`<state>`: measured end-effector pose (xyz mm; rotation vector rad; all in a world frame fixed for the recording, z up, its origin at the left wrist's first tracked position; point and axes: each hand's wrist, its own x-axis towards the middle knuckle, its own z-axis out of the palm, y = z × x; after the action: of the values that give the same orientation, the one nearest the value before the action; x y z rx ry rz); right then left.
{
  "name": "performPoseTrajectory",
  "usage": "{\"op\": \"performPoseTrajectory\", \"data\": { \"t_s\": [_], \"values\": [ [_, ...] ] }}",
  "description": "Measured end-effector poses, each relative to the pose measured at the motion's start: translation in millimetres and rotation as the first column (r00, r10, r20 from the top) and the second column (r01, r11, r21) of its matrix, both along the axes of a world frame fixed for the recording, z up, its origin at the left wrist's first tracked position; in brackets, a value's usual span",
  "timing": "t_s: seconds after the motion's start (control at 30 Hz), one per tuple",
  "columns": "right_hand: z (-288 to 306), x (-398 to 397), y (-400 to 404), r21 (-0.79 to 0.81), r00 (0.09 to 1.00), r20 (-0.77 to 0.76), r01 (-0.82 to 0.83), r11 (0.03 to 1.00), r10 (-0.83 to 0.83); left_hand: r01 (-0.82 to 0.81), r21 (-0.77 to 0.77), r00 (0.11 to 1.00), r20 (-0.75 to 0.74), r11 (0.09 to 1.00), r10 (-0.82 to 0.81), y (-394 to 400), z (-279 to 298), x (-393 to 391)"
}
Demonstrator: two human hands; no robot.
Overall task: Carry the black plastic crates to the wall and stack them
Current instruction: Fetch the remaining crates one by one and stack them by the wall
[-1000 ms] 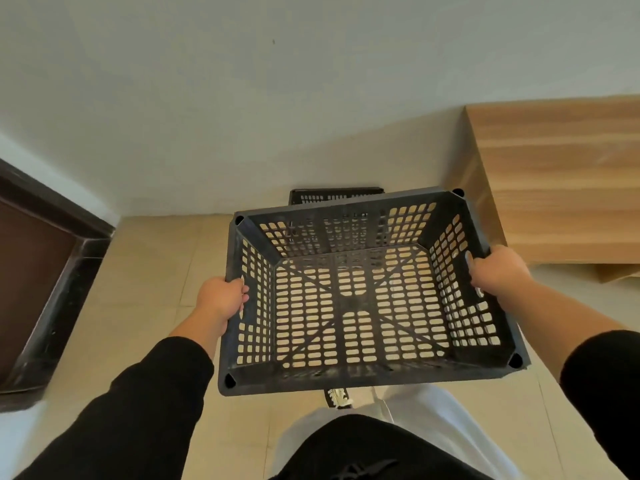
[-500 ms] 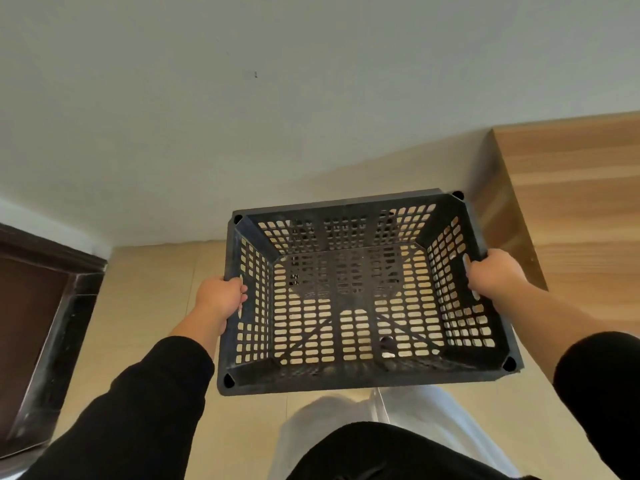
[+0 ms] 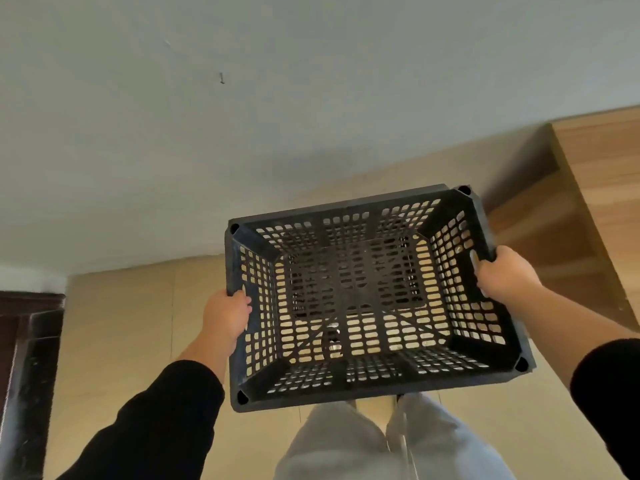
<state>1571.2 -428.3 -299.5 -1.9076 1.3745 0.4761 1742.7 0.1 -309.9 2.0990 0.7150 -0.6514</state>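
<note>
Both hands are gripping the black plastic crate (image 3: 363, 299): left hand (image 3: 227, 315) clamped on one side handle, right hand (image 3: 507, 275) on the other. It's hanging above the tiled floor (image 3: 121, 334), near the wall (image 3: 277, 116).

Black long sleeves (image 3: 166, 420) (pushed up the forearms) and pale grey trousers (image 3: 381, 445).

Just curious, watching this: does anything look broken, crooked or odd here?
Nothing stands out. The black crate looks intact and empty, held by its short sides in the left hand and right hand. It sits slightly skewed to the wall.
</note>
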Motion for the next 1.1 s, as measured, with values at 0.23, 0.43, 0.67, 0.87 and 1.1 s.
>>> {"op": "performPoseTrajectory", "data": {
  "t_s": [0.23,0.43,0.67,0.87,1.1],
  "values": [
    [-72,43,-15,-0.007,0.998,-0.037,0.050,0.999,-0.050,0.091,0.025,0.996,-0.013,0.995,-0.091,-19,-81,63],
    [-122,76,-27,-0.015,0.999,-0.023,0.048,0.999,-0.048,0.135,0.079,0.991,-0.004,0.988,-0.136,-34,-137,93],
    [-168,90,-34,0.013,0.999,-0.038,0.029,1.000,-0.028,0.143,0.091,0.990,-0.005,0.986,-0.143,-41,-180,108],
    [-197,89,-37,0.030,0.997,-0.034,0.068,0.997,-0.067,0.178,0.103,0.984,0.011,0.979,-0.180,-43,-208,113],
    [-207,93,-39,0.008,0.999,-0.039,-0.003,1.000,0.003,0.182,0.130,0.980,0.059,0.975,-0.191,-41,-224,110]
  ]
}}
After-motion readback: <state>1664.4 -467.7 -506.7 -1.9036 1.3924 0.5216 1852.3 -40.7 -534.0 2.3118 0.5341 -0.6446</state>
